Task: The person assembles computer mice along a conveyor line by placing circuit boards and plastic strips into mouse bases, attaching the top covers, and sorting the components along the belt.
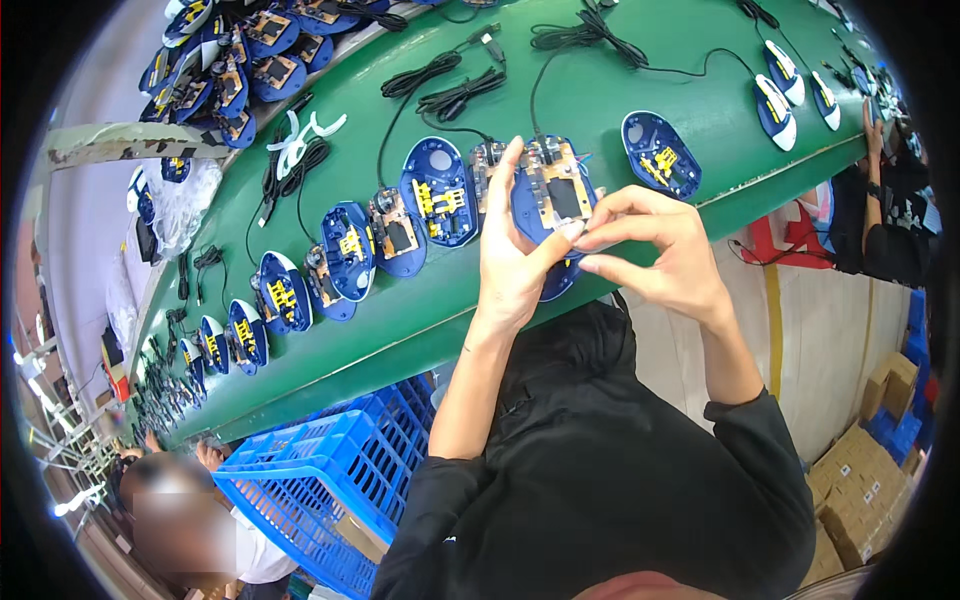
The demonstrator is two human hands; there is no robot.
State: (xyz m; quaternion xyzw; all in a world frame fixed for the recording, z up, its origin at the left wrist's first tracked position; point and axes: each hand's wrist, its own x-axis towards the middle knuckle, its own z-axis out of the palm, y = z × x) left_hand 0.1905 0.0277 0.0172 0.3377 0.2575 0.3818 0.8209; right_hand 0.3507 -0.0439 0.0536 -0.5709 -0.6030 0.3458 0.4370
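Note:
In my left hand [508, 268] is a blue computer mouse base [535, 222], tilted up off the table, with a tan circuit board [553, 185] and a cable running away from it. The left thumb lies over its near edge. My right hand [655, 245] is closed in a pinch at that same edge; whatever sits between its fingertips is too small to make out. Part of another blue shell [560, 280] shows beneath the hands. To the left lies an open mouse shell [437, 195] with yellow parts inside, and a similar shell [660, 155] lies to the right.
A green table [400, 310] carries a row of mouse halves and coiled black cables [460, 95]. Piled mouse parts [235, 75] stand at the back left. Blue crates [330, 450] are below the near edge. Other people are at both ends; cartons [860, 490] stand lower right.

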